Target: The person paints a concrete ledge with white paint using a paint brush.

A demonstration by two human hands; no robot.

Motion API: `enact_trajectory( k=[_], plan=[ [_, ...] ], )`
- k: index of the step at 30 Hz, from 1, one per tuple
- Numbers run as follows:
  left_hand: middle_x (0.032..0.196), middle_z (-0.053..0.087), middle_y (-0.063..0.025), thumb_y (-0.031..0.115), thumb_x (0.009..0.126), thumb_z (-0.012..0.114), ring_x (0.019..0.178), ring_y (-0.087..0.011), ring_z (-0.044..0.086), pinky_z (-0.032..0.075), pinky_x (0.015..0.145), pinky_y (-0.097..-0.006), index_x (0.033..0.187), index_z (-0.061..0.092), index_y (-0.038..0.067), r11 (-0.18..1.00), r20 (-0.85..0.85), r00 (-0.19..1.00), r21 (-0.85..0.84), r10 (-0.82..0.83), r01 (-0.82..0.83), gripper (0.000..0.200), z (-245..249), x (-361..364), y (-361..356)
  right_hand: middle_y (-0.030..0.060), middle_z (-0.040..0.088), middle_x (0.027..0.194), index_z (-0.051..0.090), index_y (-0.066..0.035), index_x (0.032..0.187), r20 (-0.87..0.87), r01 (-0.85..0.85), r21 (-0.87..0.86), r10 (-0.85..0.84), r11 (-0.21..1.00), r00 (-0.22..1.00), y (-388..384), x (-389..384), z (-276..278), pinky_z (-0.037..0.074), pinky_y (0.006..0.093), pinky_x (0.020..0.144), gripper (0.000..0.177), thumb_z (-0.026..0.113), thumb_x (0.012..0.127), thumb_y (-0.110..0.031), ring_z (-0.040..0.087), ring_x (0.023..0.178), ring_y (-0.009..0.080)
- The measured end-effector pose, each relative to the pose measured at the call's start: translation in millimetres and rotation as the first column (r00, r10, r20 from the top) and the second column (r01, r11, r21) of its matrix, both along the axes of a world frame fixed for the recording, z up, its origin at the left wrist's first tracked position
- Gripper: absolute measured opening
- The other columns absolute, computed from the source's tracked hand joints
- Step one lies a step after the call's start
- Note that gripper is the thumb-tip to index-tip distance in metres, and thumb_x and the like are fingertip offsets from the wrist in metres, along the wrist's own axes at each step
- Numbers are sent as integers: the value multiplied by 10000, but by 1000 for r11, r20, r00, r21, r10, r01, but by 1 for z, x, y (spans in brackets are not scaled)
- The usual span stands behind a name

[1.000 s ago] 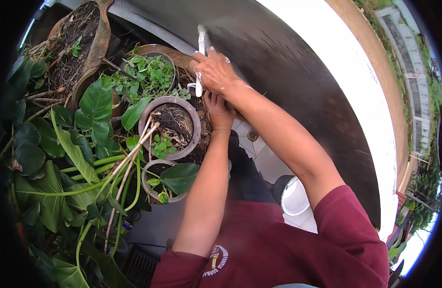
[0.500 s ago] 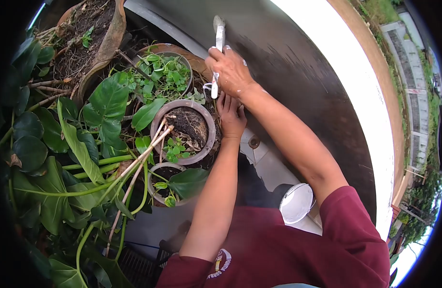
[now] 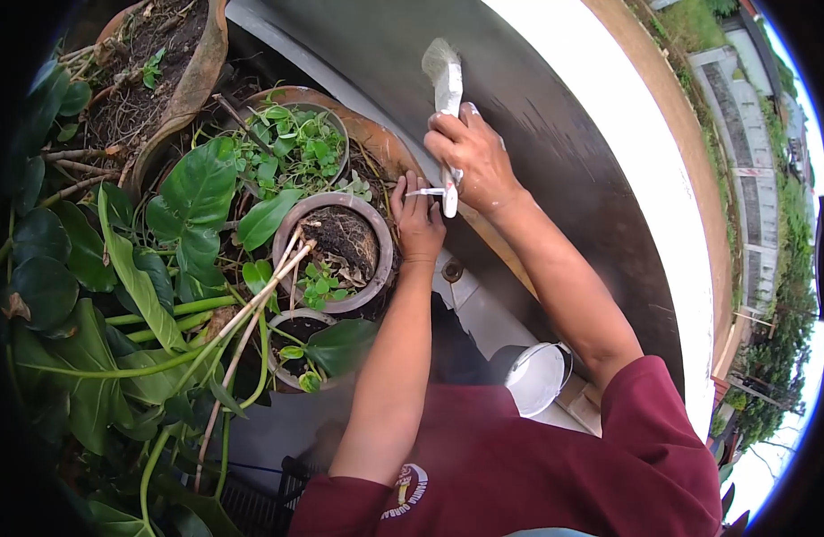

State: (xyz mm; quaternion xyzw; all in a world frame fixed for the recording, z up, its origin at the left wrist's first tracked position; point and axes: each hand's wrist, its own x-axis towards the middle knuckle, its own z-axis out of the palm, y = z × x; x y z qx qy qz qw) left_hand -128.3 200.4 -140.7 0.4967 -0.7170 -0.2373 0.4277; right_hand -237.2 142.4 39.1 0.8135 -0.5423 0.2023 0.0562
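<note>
My right hand, flecked with white paint, is closed around the handle of a paintbrush. Its pale bristles lie over the dark wall face, and the handle end points back toward me, with a thin white strip hanging off it. Just left of the handle, my left hand has its fingers stretched out beside the rim of a large terracotta pot. Close to that hand stands a round grey pot with soil and cut stems.
A bucket with white paint stands near my body, below the right forearm. Broad-leaved plants and a big clay planter crowd the left side. The wall's white top curves along the right.
The right hand and paintbrush have shifted right and a little toward me. The left hand stays by the pots with its fingers still extended.
</note>
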Motion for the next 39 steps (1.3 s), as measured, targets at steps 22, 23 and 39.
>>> enact_trajectory(
  k=[22, 23, 39],
  plan=[
    [1301, 541, -159, 219, 951, 539, 1245, -314, 494, 410, 1049, -420, 1366, 443, 12, 980, 614, 772, -188, 164, -59, 474, 9, -9, -3, 163, 657, 1275, 702, -16, 978, 586, -6, 44, -21, 999, 810, 51, 57, -50, 605, 316, 725, 259, 768, 728, 0, 746, 818, 244],
    [1294, 536, -154, 218, 954, 534, 1231, -299, 500, 412, 1039, -410, 1387, 409, 5, 983, 734, 654, -156, 184, -101, 498, 8, -10, -2, 155, 669, 1251, 672, -20, 928, 581, 14, -7, -7, 1000, 814, 36, 59, -53, 607, 319, 688, 218, 757, 727, -18, 746, 803, 255],
    [1274, 490, -72, 231, 1000, 489, 1226, -234, 473, 394, 1023, -371, 1370, 424, 57, 999, 179, 984, -44, 22, -15, 414, -5, -2, -6, 37, 678, 1005, 668, -104, 883, 483, 139, 40, -141, 990, 864, 46, 54, -49, 564, 404, 627, 151, 736, 776, -186, 691, 750, 305]
  ],
)
